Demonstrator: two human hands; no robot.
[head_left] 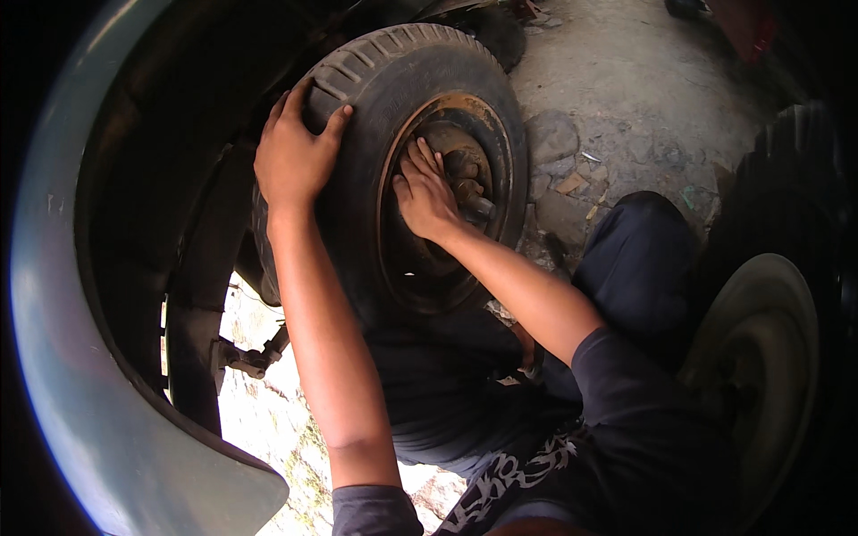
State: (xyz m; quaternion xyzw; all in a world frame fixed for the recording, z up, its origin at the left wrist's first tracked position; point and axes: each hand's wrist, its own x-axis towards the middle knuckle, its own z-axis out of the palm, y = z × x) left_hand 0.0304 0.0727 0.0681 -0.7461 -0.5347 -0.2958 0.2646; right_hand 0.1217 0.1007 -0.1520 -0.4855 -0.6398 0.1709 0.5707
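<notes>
A black tyre [357, 161] on a rusty wheel rim [493, 134] stands upright in front of me, inside the wheel arch. My left hand [293, 165] grips the tyre's upper left edge, fingers curled over the tread and thumb against the sidewall. Inside the rim lies my right hand [427, 192], its fingers stretched out along the dish of the wheel and nothing held in it. Just right of those fingers the hub [469, 170] shows, with a rounded metal part. How firmly the right palm presses on the rim is hidden.
A blue-grey fender [54, 295] curves down the left side. Below it, a suspension part [253, 359] shows against bright ground. Another wheel [760, 348] is close at my right. The cracked concrete floor [626, 80] carries small debris beyond my bent knee [639, 250].
</notes>
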